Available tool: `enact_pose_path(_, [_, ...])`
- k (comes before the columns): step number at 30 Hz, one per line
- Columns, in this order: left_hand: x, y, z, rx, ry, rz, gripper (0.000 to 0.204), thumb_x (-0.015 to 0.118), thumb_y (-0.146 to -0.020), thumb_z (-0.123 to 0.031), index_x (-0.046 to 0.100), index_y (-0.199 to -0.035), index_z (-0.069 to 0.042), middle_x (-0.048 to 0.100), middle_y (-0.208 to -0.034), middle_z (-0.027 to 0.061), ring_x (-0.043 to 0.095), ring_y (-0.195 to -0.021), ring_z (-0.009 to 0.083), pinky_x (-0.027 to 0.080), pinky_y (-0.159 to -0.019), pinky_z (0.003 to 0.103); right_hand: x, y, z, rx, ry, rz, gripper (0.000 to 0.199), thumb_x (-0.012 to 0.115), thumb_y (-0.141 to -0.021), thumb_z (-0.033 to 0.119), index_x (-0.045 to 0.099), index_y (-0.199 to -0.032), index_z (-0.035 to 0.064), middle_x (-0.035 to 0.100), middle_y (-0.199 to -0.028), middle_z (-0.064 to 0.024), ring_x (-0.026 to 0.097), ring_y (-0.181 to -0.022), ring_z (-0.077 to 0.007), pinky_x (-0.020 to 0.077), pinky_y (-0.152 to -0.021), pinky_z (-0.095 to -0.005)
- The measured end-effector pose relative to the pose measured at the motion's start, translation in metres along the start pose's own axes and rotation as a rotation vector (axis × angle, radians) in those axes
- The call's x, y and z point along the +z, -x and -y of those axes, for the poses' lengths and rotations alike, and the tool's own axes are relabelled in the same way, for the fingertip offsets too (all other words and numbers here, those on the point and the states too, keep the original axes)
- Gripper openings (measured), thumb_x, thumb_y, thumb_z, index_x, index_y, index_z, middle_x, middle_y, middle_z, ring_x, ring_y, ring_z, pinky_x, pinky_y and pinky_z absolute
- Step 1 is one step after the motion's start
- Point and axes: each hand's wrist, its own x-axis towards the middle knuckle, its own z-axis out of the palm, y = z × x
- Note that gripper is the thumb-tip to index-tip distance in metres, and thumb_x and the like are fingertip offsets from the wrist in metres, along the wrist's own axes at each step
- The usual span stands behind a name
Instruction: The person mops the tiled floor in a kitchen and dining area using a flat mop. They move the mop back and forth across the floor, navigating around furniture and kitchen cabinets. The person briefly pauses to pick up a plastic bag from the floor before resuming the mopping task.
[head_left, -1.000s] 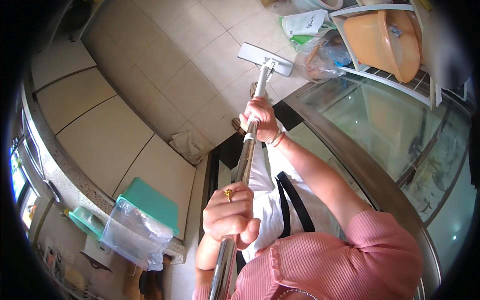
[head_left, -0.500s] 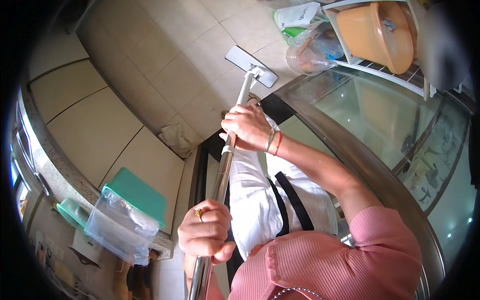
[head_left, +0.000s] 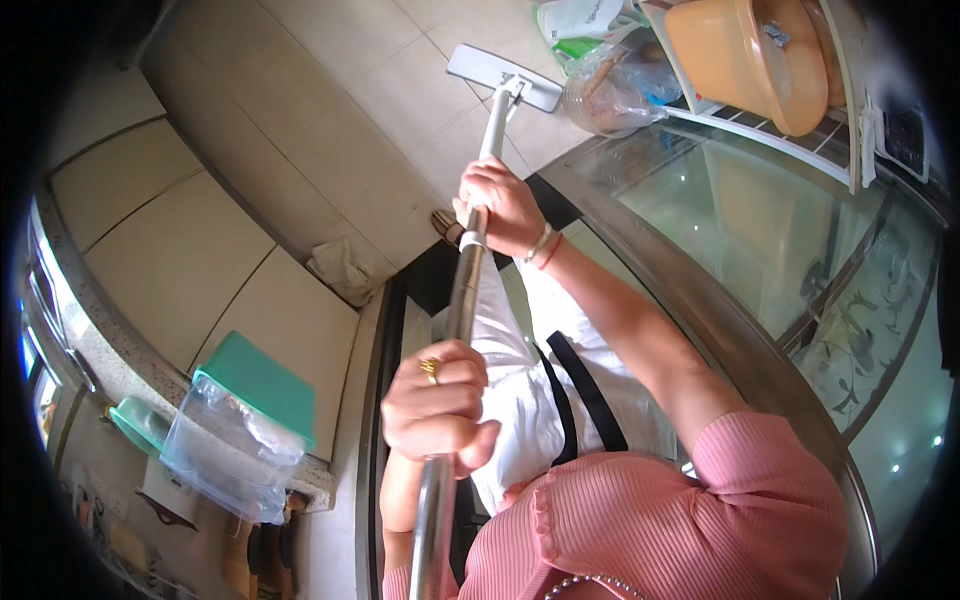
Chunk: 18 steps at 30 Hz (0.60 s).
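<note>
While gripping the mop pole (head_left: 462,300) at two heights, working a flat mop across tile. Left hand (head_left: 437,412) clamped round the lower shaft at centre-bottom of the frame, ring showing; right hand (head_left: 503,205) wrapped round the shaft higher up, just above centre, bracelets at the wrist. Well apart along the pole, both closed on it. Long axis running from bottom centre up and slightly right to the mop head (head_left: 503,76) near the top centre, lying flat on the floor (head_left: 330,120). Right hand the nearer one to the head, left nearer the body. Just right of the head, crowding it: a clear bag (head_left: 615,85) and a green-and-white packet (head_left: 580,25), with an orange tub (head_left: 745,60) on a rack beyond. Glass table (head_left: 780,230) curving down the right side, its rim close beside the right forearm. Open tile lying to the upper left of the head, plenty of room there. Rag (head_left: 345,268) on the floor left of the pole, near a step edge. Green-lidded box (head_left: 250,420) sitting at lower left, well apart from the mop.
</note>
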Motion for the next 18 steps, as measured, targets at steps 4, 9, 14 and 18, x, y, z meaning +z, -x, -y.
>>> enact_pose_path(4, [0.013, -0.004, -0.004, 0.002, -0.017, 0.095, 0.040, 0.063, -0.082, -0.001, 0.034, -0.054, -0.008, 0.041, -0.048, 0.0009, 0.042, -0.041, 0.0173, 0.043, -0.048, 0.032, -0.003, 0.014, 0.004, 0.006, -0.071, -0.156, 0.018, 0.065, -0.076, 0.011, 0.048, -0.070, 0.0069, 0.054, -0.073, -0.0083, 0.056, -0.078, -0.0286, 0.0463, -0.081, -0.0375])
enact_pose_path(9, [0.026, -0.013, -0.011, 0.014, -0.022, 0.231, 0.040, 0.062, -0.080, 0.001, 0.033, -0.055, -0.009, 0.039, -0.049, 0.0016, 0.042, -0.041, 0.0200, 0.042, -0.048, 0.033, -0.005, 0.032, 0.008, 0.068, -0.115, -0.267, 0.016, 0.067, -0.074, 0.005, 0.051, -0.074, 0.0052, 0.056, -0.076, -0.0085, 0.056, -0.086, -0.0292, 0.0465, -0.084, -0.0386])
enact_pose_path(14, [0.036, -0.009, -0.012, -0.006, -0.014, 0.283, 0.040, 0.062, -0.076, 0.003, 0.031, -0.054, -0.009, 0.039, -0.049, 0.0013, 0.043, -0.041, 0.0207, 0.043, -0.048, 0.033, -0.010, 0.045, 0.007, 0.073, -0.118, -0.322, 0.021, 0.068, -0.071, -0.003, 0.049, -0.072, 0.0062, 0.057, -0.078, -0.0085, 0.060, -0.089, -0.0281, 0.0483, -0.082, -0.0375])
enact_pose_path(18, [0.032, 0.002, -0.023, -0.048, -0.007, 0.287, 0.040, 0.062, -0.077, 0.003, 0.032, -0.054, -0.009, 0.038, -0.049, 0.0010, 0.042, -0.041, 0.0199, 0.042, -0.048, 0.033, -0.005, 0.059, 0.015, 0.111, -0.123, -0.265, 0.021, 0.068, -0.072, 0.001, 0.048, -0.072, 0.0062, 0.055, -0.077, -0.0086, 0.058, -0.089, -0.0287, 0.0473, -0.083, -0.0383])
